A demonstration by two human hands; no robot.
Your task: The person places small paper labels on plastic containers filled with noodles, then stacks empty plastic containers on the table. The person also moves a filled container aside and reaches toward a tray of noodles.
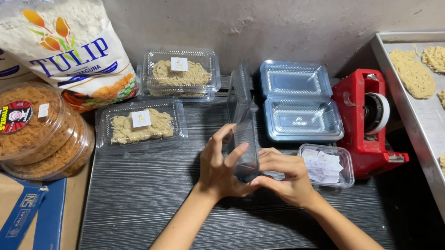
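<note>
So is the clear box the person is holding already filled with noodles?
No, the clear hinged box held between the left hand and right hand is empty, unlike the two packed boxes behind it.

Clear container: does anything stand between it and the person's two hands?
Nothing visible does. The left hand and right hand both touch the clear container, held open and upright above the dark board.

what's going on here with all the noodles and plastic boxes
A person holds an empty clear hinged container on edge over a dark table, left hand and right hand both gripping it. Two closed noodle packs with small labels lie behind. An open empty container, a small tub of paper labels and a red tape dispenser sit to the right, beside a metal tray of loose noodle portions.
</note>
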